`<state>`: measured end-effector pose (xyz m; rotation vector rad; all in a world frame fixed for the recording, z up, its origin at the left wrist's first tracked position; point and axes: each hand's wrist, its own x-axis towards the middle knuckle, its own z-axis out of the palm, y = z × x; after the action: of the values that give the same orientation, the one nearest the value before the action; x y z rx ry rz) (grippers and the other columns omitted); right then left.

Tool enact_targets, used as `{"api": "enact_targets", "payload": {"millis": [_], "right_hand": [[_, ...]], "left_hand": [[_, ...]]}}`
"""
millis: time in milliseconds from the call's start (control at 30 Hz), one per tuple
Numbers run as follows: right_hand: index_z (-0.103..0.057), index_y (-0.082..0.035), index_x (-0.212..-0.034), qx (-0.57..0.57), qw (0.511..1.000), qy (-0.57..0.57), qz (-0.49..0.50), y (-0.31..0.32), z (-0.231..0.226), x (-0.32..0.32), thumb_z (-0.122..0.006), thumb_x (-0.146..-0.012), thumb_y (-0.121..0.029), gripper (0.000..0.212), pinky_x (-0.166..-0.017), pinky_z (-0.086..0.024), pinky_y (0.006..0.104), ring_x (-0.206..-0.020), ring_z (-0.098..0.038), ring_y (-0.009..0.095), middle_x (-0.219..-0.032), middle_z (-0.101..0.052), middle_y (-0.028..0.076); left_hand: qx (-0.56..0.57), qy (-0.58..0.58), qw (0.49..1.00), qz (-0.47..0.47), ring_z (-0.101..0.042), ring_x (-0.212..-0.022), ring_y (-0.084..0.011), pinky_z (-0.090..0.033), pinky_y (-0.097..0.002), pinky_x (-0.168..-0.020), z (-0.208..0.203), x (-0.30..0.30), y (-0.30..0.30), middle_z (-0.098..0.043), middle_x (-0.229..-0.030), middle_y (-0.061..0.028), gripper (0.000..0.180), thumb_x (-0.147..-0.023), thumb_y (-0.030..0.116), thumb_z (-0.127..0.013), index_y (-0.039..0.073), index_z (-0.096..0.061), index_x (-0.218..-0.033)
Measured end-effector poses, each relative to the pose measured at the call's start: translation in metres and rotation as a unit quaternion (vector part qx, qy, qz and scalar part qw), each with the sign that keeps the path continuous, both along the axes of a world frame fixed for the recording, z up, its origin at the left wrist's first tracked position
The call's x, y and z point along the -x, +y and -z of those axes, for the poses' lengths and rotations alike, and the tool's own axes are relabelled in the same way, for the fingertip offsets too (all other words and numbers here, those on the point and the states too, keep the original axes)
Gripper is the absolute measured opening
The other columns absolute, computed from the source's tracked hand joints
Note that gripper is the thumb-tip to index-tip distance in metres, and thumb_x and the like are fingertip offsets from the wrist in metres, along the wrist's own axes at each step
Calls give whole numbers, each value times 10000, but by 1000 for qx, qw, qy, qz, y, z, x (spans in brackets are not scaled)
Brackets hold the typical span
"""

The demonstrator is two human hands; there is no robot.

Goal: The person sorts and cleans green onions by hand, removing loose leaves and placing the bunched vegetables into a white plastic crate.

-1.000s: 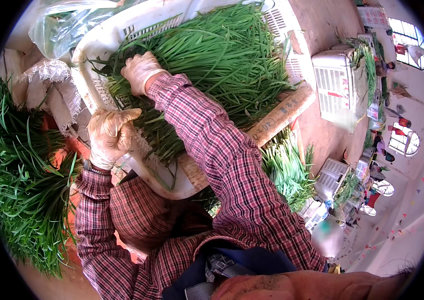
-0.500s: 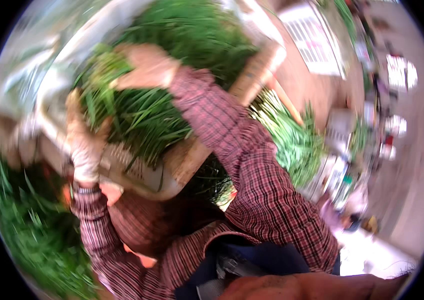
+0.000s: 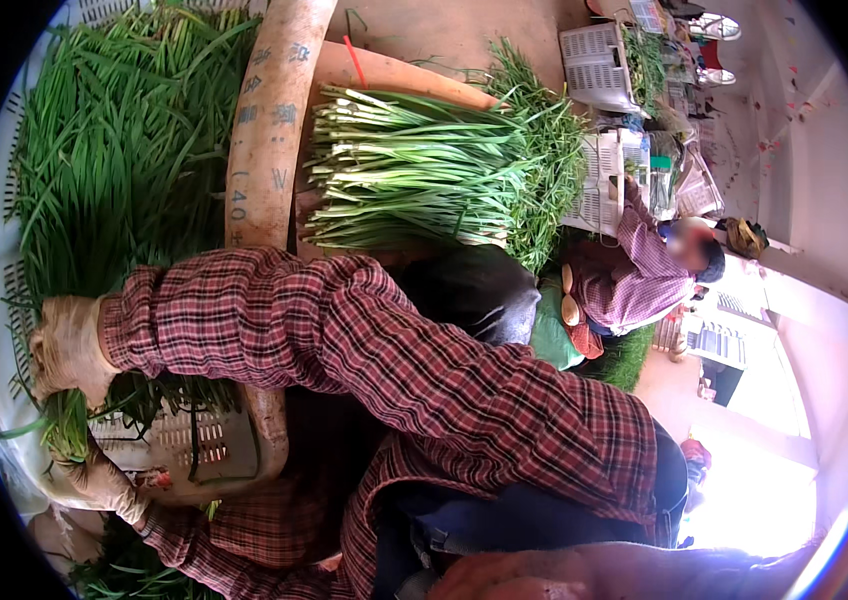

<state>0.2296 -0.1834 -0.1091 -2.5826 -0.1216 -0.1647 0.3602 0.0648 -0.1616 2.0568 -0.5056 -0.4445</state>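
Observation:
A bunch of chive-like greens (image 3: 67,425) spans the gap between my gloved hands at the left, over the near end of a white plastic crate (image 3: 174,450). My right hand (image 3: 74,350), palm down, is closed round its upper part. Below, my left hand (image 3: 104,482) pinches the lower end between thumb and fingers; some of its fingers are hidden. More long greens (image 3: 129,140) fill the crate beyond my right forearm, which hides the middle of the crate.
A thick tan cardboard tube (image 3: 274,130) lies along the crate's right side. Right of it, trimmed greens with pale stems (image 3: 414,165) lie in a pile. A co-worker (image 3: 634,265) sits farther right, near white crates (image 3: 599,65). Loose greens (image 3: 134,570) lie at lower left.
The view has swung to the right, so the hands now appear farther left and lower. My left hand, spread beside the greens before, now holds the bunch's end together with the right.

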Motion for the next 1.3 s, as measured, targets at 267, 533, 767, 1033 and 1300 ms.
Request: {"api": "enact_targets", "payload": {"millis": [267,533,767,1033,1300], "right_hand": [[-655,-210,-1145,-150,981,124,-11,15,10,-32,-600,-750,-464,473,-778,-497,430,-910,-649,289,-985,-694,73],[-681,-79,-985,-351,902,-84,238,-58,28,-7,-774,-708,-350,398,-777,-528,340,-823,-650,214,-900,-691,103],[-638,-58,-1132,-460,828,-61,314,-67,34,8,-810,-733,-255,477,-869,-498,341,-927,-630,187,-1028,-684,55],[-585,-46,-1182,-479,844,12,242,-69,22,8,-779,-733,-356,579,-962,-446,338,-1036,-592,227,-1133,-641,90],[-615,-61,-1101,-531,788,-92,296,-74,8,20,-808,-727,-193,441,-881,-527,372,-962,-633,205,-1058,-661,74]], "left_hand": [[-48,-134,983,114,-534,-1175,-260,-414,-348,-1009,-27,-12,0,-540,-1329,-157,449,-916,74,-580,-63,-470,-1329],[-127,58,950,278,-550,-1137,-222,-418,-333,-969,-4,37,-72,-618,-1207,-127,342,-942,164,-575,20,-567,-1253],[-46,-215,965,144,-518,-1203,-250,-416,-349,-1016,-25,45,-100,-557,-1293,-125,487,-905,215,-647,38,-483,-1327],[68,24,997,20,-576,-1059,-187,-482,-304,-893,18,18,-101,-596,-1183,-102,453,-897,190,-671,54,-505,-1295],[-162,-6,985,63,-652,-789,-222,-504,-344,-729,54,18,-96,-687,-864,-121,216,-941,256,-548,110,-655,-1061]]}}
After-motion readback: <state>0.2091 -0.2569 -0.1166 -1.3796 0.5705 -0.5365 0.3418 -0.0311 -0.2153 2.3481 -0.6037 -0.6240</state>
